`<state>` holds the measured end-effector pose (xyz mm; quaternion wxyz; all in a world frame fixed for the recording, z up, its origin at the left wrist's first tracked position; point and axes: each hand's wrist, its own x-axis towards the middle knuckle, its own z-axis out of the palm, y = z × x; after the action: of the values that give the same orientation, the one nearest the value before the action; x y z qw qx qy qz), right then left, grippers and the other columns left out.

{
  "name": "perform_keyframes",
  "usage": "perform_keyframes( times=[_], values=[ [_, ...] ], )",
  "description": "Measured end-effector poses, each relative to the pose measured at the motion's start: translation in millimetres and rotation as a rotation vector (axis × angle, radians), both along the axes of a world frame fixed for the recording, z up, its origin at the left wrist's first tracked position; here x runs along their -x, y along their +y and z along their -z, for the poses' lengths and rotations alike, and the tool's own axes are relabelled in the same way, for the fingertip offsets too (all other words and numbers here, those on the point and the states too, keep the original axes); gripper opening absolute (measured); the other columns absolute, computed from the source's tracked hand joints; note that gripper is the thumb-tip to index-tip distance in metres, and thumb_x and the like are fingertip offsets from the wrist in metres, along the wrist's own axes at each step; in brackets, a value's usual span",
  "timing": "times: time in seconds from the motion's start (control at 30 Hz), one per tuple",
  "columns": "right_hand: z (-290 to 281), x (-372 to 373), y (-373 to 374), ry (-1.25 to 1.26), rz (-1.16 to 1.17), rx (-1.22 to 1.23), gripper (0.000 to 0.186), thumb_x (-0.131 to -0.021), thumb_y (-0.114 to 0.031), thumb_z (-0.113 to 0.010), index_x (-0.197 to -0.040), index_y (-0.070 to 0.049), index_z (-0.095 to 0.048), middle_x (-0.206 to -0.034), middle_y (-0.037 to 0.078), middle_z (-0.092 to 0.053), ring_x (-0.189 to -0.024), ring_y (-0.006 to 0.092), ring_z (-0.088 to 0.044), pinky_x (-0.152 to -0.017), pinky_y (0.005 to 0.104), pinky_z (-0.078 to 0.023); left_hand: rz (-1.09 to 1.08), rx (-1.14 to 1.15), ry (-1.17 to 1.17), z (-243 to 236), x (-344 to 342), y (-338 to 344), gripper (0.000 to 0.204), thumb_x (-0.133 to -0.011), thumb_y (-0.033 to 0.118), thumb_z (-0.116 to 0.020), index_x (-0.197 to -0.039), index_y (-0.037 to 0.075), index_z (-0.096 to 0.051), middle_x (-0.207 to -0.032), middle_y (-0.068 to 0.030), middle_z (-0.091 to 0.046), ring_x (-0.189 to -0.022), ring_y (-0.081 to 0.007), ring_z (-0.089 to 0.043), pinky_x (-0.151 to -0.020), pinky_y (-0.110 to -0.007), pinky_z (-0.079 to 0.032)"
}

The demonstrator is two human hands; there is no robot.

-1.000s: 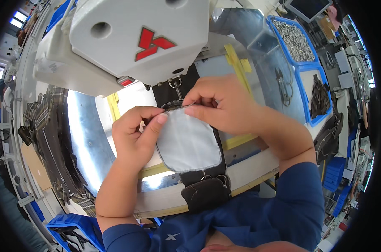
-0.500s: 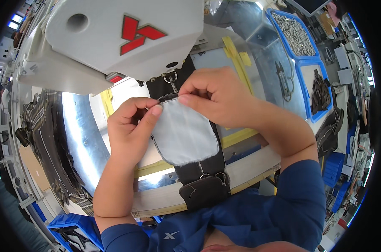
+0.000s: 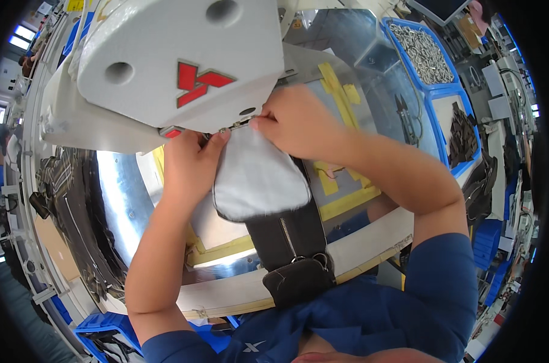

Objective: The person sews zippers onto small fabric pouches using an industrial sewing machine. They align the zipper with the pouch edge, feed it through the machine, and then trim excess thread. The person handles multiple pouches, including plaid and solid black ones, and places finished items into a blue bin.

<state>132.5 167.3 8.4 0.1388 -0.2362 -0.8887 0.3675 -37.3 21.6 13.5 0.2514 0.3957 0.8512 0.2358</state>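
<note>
We pinch the pale panel [image 3: 259,175] by its top edge with our left hand [image 3: 193,158] and right hand [image 3: 303,124], near the white machine [image 3: 147,72], over dark zipped fabric [image 3: 267,239]; uneven pulling could, we judge, skew that edge. Rightward, a blue tray [image 3: 428,87] holds metal fittings [image 3: 422,53]; the nearer tray [image 3: 436,130], dark strips [image 3: 463,136].

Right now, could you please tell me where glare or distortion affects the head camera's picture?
In the head view, glare whitens the metal plate left of the left hand; in the same view, the table's front edge bows with fisheye distortion; also there, the pale fabric panel shows clearly.
</note>
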Motion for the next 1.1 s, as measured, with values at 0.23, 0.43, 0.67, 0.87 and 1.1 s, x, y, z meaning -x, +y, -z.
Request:
perform_keyframes(
  times=[0.23, 0.43, 0.67, 0.87, 1.1],
  values=[
    [17.4, 13.1, 28.2, 0.031, -0.07, -0.124, 0.022, -0.083, -0.019, -0.071, -0.08, 0.002, -0.074, -0.078, 0.026, -0.07, -0.082, 0.0455, -0.07, -0.079, 0.0506, -0.056, 0.062, -0.186, 0.045, 17.8, 9.5, 8.1, 0.032, -0.084, 0.011, -0.083, -0.114, 0.001, -0.075, -0.107, -0.0149, -0.078, -0.098, -0.0301, -0.073, -0.088, -0.038, -0.055],
    [13.8, 15.5, 34.4, -0.036, -0.111, -0.127, 0.022, -0.082, -0.017, -0.069, -0.082, 0.005, -0.075, -0.08, 0.027, -0.071, -0.083, 0.0462, -0.071, -0.081, 0.0506, -0.057, 0.256, -0.357, 0.183, 34.4, 21.7, 8.4, 0.03, -0.083, 0.007, -0.084, -0.111, 0.001, -0.076, -0.104, -0.0144, -0.078, -0.095, -0.0304, -0.074, -0.086, -0.039, -0.057],
    [10.6, 18.0, 39.4, -0.09, -0.145, -0.135, 0.024, -0.081, -0.015, -0.067, -0.078, 0.008, -0.073, -0.079, 0.028, -0.07, -0.084, 0.0476, -0.071, -0.081, 0.0498, -0.057, 0.274, -0.344, 0.149, 32.8, 21.7, 10.9, 0.029, -0.084, 0.006, -0.083, -0.111, 0.0, -0.076, -0.104, -0.0141, -0.078, -0.096, -0.0293, -0.074, -0.087, -0.039, -0.057],
    [-0.7, 21.7, 38.6, -0.178, -0.13, -0.088, 0.027, -0.081, -0.017, -0.068, -0.078, 0.009, -0.073, -0.077, 0.029, -0.069, -0.084, 0.0469, -0.072, -0.079, 0.0495, -0.058, 0.289, -0.222, 0.176, 27.2, 19.8, 8.9, 0.027, -0.096, 0.022, -0.071, -0.117, 0.007, -0.077, -0.113, -0.0164, -0.077, -0.107, -0.0346, -0.072, -0.091, -0.042, -0.057],
    [13.0, 28.0, 43.2, -0.142, -0.133, -0.058, 0.026, -0.081, -0.017, -0.069, -0.078, 0.009, -0.073, -0.078, 0.029, -0.07, -0.083, 0.0465, -0.072, -0.078, 0.0494, -0.058, 0.244, -0.33, 0.114, 35.9, 21.5, 6.4, 0.029, -0.084, 0.004, -0.081, -0.112, 0.001, -0.076, -0.104, -0.0132, -0.078, -0.096, -0.0265, -0.074, -0.086, -0.038, -0.057]
  ],
)
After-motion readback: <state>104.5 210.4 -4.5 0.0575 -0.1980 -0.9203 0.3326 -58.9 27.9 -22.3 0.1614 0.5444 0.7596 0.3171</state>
